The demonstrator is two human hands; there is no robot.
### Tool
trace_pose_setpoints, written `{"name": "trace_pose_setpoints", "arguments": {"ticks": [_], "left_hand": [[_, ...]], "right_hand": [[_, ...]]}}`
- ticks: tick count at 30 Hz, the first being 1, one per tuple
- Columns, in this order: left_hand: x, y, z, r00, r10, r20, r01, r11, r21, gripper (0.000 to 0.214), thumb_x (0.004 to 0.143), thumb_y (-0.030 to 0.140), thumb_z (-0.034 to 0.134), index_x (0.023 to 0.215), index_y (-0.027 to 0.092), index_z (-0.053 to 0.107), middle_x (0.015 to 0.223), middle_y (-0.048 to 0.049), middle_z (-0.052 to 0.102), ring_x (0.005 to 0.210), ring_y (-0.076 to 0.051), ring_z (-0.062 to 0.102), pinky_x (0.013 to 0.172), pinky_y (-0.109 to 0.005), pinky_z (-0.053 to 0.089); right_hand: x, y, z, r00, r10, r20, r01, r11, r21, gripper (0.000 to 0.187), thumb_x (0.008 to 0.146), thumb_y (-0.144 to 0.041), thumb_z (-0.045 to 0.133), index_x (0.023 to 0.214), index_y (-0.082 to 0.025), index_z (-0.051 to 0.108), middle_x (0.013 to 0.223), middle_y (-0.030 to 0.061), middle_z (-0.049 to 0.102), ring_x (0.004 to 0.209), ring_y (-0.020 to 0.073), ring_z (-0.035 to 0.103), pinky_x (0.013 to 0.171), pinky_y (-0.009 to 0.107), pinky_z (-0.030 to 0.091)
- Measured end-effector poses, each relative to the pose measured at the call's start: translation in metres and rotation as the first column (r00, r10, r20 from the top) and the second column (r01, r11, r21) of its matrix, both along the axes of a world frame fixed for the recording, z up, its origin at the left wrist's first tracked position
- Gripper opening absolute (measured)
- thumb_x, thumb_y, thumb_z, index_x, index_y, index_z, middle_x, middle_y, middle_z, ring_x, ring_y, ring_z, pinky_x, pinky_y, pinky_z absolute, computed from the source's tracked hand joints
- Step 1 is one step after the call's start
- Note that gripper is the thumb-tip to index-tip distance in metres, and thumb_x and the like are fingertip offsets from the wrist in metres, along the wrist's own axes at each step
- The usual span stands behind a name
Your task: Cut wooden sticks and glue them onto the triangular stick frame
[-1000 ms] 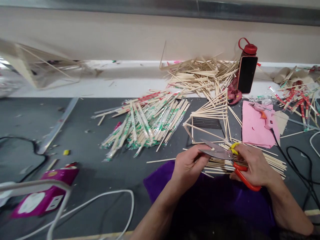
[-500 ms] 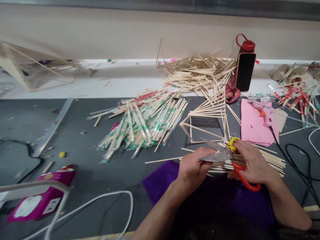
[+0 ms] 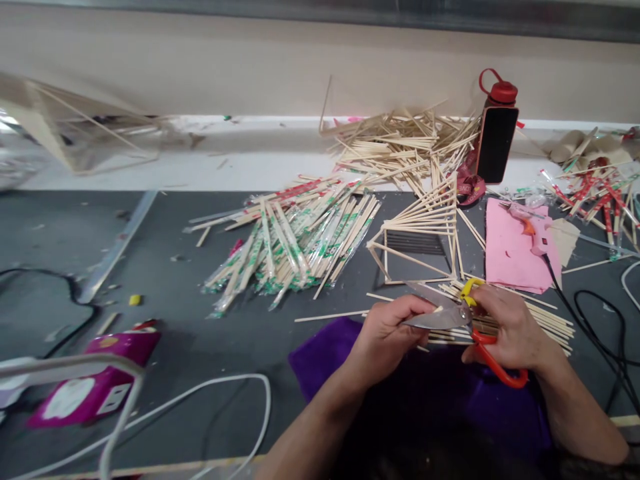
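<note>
Red-and-yellow-handled scissors [image 3: 464,315]: sitting in the right hand [image 3: 507,323], their steel blades standing apart and pointing toward nine o'clock.
Right hand: gripping the handles, with the forefinger side meeting the yellow loop and the palm side the red one.
Left hand [image 3: 387,330]: pinching a wooden stick end [image 3: 439,309], most of which is hiding behind the fingers.
Stick end: showing between the blades; whether the steel is biting, I cannot tell.
Step in hand: apparently trimming that piece.
Next move: probably calling for a firm squeeze, with the left thumb, now lying very near the blades, keeping clear.
Bare chopsticks [image 3: 550,325]: lying under the hands and spreading toward three o'clock.
Stick frame [image 3: 423,219]: standing at eleven o'clock from the scissors.
Pink glue gun [image 3: 537,239]: resting at one o'clock, partly over pink sheets [image 3: 503,263].
Wrapped chopsticks [image 3: 295,250]: heaping at ten o'clock.
</note>
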State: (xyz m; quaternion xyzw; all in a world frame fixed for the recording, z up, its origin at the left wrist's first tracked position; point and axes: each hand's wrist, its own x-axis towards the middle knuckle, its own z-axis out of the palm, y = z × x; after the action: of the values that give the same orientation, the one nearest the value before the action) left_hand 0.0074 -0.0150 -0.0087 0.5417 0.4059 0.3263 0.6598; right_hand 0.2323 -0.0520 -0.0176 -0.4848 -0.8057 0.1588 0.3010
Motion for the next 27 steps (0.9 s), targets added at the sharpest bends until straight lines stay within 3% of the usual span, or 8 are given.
{"name": "trace_pose_setpoints", "arguments": {"ticks": [3, 6, 11, 17, 19, 22, 24, 27], "left_hand": [[0.003, -0.001, 0.002, 0.995, -0.002, 0.100, 0.026, 0.971, -0.236, 0.026, 0.069, 0.041, 0.074, 0.075, 0.016, 0.067, 0.044, 0.0043, 0.051, 0.039, -0.007, 0.040, 0.039, -0.018, 0.025], [0.006, -0.002, 0.002, 0.992, 0.002, 0.126, 0.045, 0.930, -0.365, 0.032, 0.067, 0.045, 0.076, 0.072, 0.016, 0.065, 0.040, 0.0057, 0.047, 0.035, -0.005, 0.032, 0.037, -0.017, 0.017], [0.005, 0.000, 0.000, 0.964, -0.050, 0.260, 0.170, 0.871, -0.462, 0.037, 0.066, 0.050, 0.076, 0.070, 0.016, 0.062, 0.038, 0.0051, 0.046, 0.031, -0.004, 0.025, 0.034, -0.018, 0.011], [0.006, 0.002, -0.003, 0.906, -0.170, 0.388, 0.366, 0.775, -0.515, 0.046, 0.059, 0.056, 0.079, 0.058, 0.015, 0.056, 0.036, 0.0049, 0.040, 0.028, -0.002, 0.020, 0.031, -0.019, 0.005], [0.008, 0.000, -0.003, 0.912, -0.171, 0.373, 0.355, 0.785, -0.509, 0.047, 0.059, 0.058, 0.077, 0.058, 0.015, 0.056, 0.035, 0.0050, 0.040, 0.028, -0.002, 0.018, 0.030, -0.019, 0.005], [0.011, -0.002, 0.000, 0.985, -0.058, 0.162, 0.111, 0.932, -0.345, 0.033, 0.064, 0.046, 0.073, 0.065, 0.016, 0.061, 0.040, 0.0038, 0.050, 0.029, -0.004, 0.027, 0.031, -0.018, 0.017], [0.012, -0.002, 0.005, 0.993, 0.105, -0.061, -0.108, 0.993, -0.043, 0.016, 0.066, 0.033, 0.070, 0.070, 0.018, 0.065, 0.052, 0.0016, 0.062, 0.038, -0.008, 0.044, 0.037, -0.018, 0.034], [0.013, -0.004, 0.008, 0.906, 0.338, -0.255, -0.224, 0.893, 0.391, 0.008, 0.071, 0.023, 0.063, 0.073, 0.020, 0.070, 0.070, 0.0001, 0.072, 0.058, -0.012, 0.062, 0.058, -0.020, 0.050]], "right_hand": [[0.000, 0.000, 0.000, 0.999, 0.035, -0.014, -0.035, 0.999, 0.005, 0.045, 0.076, -0.060, 0.066, 0.091, -0.020, 0.052, 0.076, 0.0045, 0.062, 0.063, 0.0184, 0.054, 0.058, 0.029, 0.040], [0.001, -0.001, -0.001, 0.998, 0.037, -0.044, -0.038, 0.999, -0.009, 0.049, 0.075, -0.062, 0.067, 0.095, -0.020, 0.054, 0.081, 0.0059, 0.064, 0.067, 0.0196, 0.057, 0.061, 0.031, 0.042], [0.003, 0.000, 0.000, 0.995, 0.074, -0.061, -0.074, 0.997, -0.006, 0.059, 0.073, -0.071, 0.064, 0.099, -0.019, 0.057, 0.080, 0.0059, 0.065, 0.067, 0.0196, 0.058, 0.061, 0.031, 0.044], [0.006, 0.001, 0.004, 0.993, 0.113, -0.046, -0.113, 0.994, 0.005, 0.058, 0.070, -0.073, 0.065, 0.092, -0.019, 0.058, 0.076, 0.0057, 0.064, 0.063, 0.0185, 0.057, 0.058, 0.031, 0.043], [0.006, 0.001, 0.004, 0.993, 0.106, -0.046, -0.107, 0.994, -0.006, 0.056, 0.069, -0.072, 0.067, 0.089, -0.020, 0.057, 0.076, 0.0059, 0.065, 0.064, 0.0192, 0.059, 0.059, 0.031, 0.044], [0.004, 0.000, 0.003, 0.999, 0.035, -0.009, -0.035, 0.999, 0.017, 0.050, 0.070, -0.064, 0.070, 0.089, -0.020, 0.057, 0.074, 0.0055, 0.065, 0.063, 0.0198, 0.059, 0.057, 0.031, 0.043], [0.002, 0.000, 0.002, 0.999, -0.039, 0.019, 0.038, 0.998, 0.052, 0.047, 0.072, -0.058, 0.070, 0.094, -0.018, 0.057, 0.073, 0.0052, 0.064, 0.061, 0.0200, 0.058, 0.057, 0.031, 0.043], [-0.002, -0.001, 0.000, 0.993, -0.114, 0.027, 0.111, 0.989, 0.097, 0.044, 0.076, -0.051, 0.067, 0.100, -0.017, 0.056, 0.073, 0.0053, 0.064, 0.061, 0.0202, 0.059, 0.057, 0.031, 0.043]]}}
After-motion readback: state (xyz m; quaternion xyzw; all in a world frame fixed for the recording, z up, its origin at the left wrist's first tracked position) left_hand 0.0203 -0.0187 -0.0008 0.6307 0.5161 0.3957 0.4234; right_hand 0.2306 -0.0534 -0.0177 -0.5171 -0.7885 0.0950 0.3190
